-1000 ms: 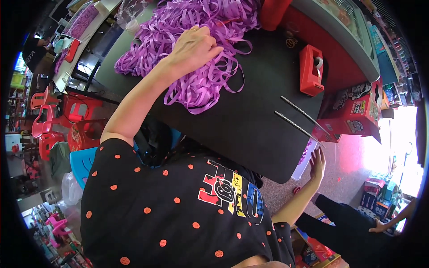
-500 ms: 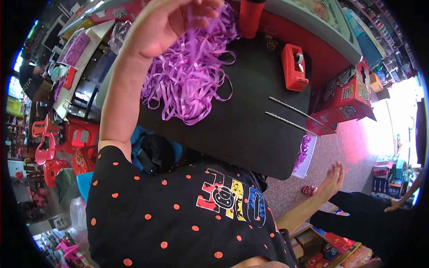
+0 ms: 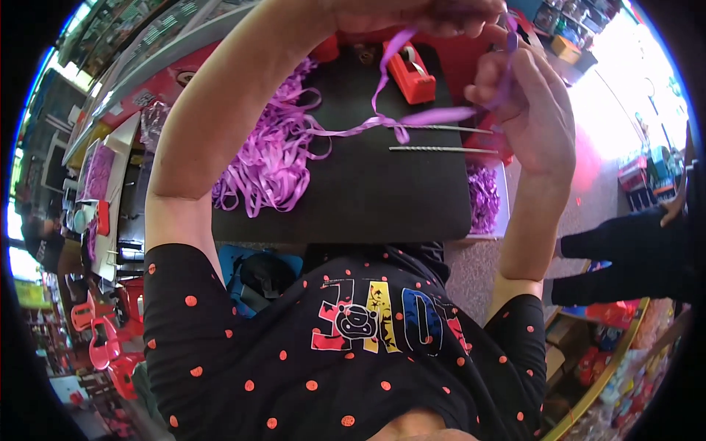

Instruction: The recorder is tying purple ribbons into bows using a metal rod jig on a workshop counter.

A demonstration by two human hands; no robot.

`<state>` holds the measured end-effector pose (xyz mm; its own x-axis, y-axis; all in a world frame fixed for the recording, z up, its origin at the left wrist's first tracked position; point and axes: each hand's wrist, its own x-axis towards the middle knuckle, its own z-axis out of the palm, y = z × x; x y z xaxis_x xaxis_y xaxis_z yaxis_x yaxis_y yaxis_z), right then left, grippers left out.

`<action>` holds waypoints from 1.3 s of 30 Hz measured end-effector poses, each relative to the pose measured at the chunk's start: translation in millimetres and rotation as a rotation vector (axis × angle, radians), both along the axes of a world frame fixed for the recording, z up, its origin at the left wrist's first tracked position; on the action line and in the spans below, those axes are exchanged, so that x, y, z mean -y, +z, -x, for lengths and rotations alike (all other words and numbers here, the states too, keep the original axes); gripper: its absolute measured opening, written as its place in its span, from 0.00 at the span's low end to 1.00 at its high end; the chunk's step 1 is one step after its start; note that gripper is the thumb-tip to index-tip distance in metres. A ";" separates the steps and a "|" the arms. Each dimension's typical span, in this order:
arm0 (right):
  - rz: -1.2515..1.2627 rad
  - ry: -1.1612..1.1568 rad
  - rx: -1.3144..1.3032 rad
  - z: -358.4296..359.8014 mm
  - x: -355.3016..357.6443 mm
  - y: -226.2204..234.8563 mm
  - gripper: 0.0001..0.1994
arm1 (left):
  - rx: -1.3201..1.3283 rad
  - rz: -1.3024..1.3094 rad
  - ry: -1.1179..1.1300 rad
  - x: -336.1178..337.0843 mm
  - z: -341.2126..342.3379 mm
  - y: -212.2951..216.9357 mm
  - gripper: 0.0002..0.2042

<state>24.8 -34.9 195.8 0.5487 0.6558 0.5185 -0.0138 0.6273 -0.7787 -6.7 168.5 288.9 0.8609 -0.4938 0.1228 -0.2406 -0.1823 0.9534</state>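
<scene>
Both of my hands are raised over the far right of the dark table (image 3: 368, 202), close to each other. A purple ribbon (image 3: 441, 115) stretches from the heap of purple ribbon (image 3: 268, 162) at the table's left up to them, looping between the two. My left hand (image 3: 441, 16), partly cut off by the top edge, has its fingers curled on the ribbon. My right hand (image 3: 537, 103) is closed with the ribbon across its fingers, somewhat blurred. Beneath the strand lie two thin twisted metal rods (image 3: 434, 150), their far ends overhanging the table.
A red tape dispenser (image 3: 416, 82) stands at the table's far side. Beyond the right edge sits a white bin (image 3: 503, 202) with purple ribbon pieces. Another person in dark trousers (image 3: 618, 253) stands at the right. Red plastic chairs (image 3: 107, 353) are at the left.
My left hand has moved right from above the heap, drawing out a ribbon strand. My right hand has come up from low at the right to join it. The view has turned.
</scene>
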 end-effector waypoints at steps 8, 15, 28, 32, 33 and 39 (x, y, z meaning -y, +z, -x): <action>0.235 -0.431 -0.159 -1.6 75.6 -32.8 0.12 | 0.211 -0.496 0.191 -19.7 -17.3 -165.6 0.17; 0.489 -1.067 -0.192 -30.4 172.8 -54.9 0.13 | 0.126 -0.814 -0.113 -74.1 56.8 -214.3 0.15; 0.673 -0.492 -0.240 -111.9 100.9 -172.1 0.10 | 0.109 -0.647 0.109 38.8 -94.6 -167.2 0.11; 0.641 -0.391 -0.275 -124.0 95.6 -191.8 0.07 | 0.162 -0.528 0.288 74.8 -150.4 -229.7 0.14; 0.641 -0.346 -0.318 -128.1 96.5 -202.2 0.05 | 0.234 -0.478 0.286 79.3 -156.0 -250.9 0.15; 0.440 -0.269 -0.540 -117.7 93.2 -241.2 0.06 | 0.030 -0.378 0.001 88.2 -155.6 -267.1 0.14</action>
<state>142.4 -128.1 -45.3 0.8234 0.5478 -0.1482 -0.3557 0.2948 -0.8869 148.9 80.3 21.8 0.8603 -0.5080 -0.0424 -0.2673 -0.5203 0.8110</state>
